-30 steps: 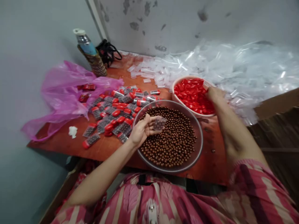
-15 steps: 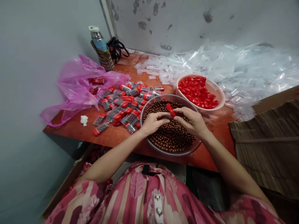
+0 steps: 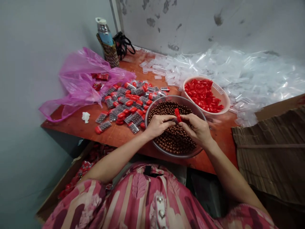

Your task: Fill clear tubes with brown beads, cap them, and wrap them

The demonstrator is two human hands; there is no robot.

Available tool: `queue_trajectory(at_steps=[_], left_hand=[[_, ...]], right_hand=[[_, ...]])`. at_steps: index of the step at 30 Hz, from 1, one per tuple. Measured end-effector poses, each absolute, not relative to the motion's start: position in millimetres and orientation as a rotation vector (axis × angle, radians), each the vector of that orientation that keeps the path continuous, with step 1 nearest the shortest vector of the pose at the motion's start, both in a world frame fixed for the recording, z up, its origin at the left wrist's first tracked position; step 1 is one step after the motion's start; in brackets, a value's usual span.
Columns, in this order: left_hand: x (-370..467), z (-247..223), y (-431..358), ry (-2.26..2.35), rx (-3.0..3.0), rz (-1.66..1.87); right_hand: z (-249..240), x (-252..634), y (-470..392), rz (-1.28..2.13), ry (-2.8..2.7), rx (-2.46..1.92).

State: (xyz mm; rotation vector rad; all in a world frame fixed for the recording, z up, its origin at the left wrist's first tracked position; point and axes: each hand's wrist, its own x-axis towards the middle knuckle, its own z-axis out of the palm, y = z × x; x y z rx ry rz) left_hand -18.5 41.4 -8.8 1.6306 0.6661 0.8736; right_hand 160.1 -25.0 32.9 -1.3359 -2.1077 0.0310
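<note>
Table (image 3: pixel 116 136): red-orange, flat and worn, beneath the grip and everything around it.
Empty clear containers (image 3: pixel 257 71): glossy transparent plastic, loosely heaped beyond the grip and to its right.
Corrugated cardboard (image 3: pixel 274 156): brown, ridged sheets, well to the right of the grip.
Plastic bag (image 3: pixel 78 68): thin, crinkled, translucent magenta, far left of the grip.
Bowl (image 3: pixel 199 149): round, smooth and grey, directly under the grip, full of brown balls (image 3: pixel 166 140) that were small, glossy and spherical.
Basket (image 3: pixel 225 98): pale pink, slotted plastic, just beyond the bowl, piled with shiny red caps (image 3: pixel 200 92).
Left hand (image 3: pixel 158 125): pinched a small container (image 3: pixel 174 120), mostly hidden by the fingers.
Right hand (image 3: pixel 197 128): gripped a red cap between thumb and fingers.
Held cap (image 3: pixel 177 113): bright red, glossy, narrow, tilted slightly, at the meeting fingertips above the balls.
</note>
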Motion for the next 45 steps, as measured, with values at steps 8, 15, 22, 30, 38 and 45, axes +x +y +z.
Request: queue_trajectory(at_steps=[8,15,22,30,38,45], left_hand=[[-18,-10,43,0.637,1.785,0.833],[-16,-14,48,0.653,1.719,0.754],[-17,-13,49,0.626,1.527,0.807],[-11,-18,51,0.635,1.289,0.874],[-13,-17,50,0.62,1.194,0.868],[-12,-12,49,0.587,1.057,0.931]], right_hand=[[22,168,-21,0.092,-2.217,-1.274],[58,170,-4,-0.06,-2.472,-1.3],[71,166,-3,-0.309,-2.61,-1.329],[20,146,-11,-0.431,-2.227,-1.618],[3,139,0,-0.563,-2.119,-1.509],[9,133,-3,-0.461,-2.158,-1.524]])
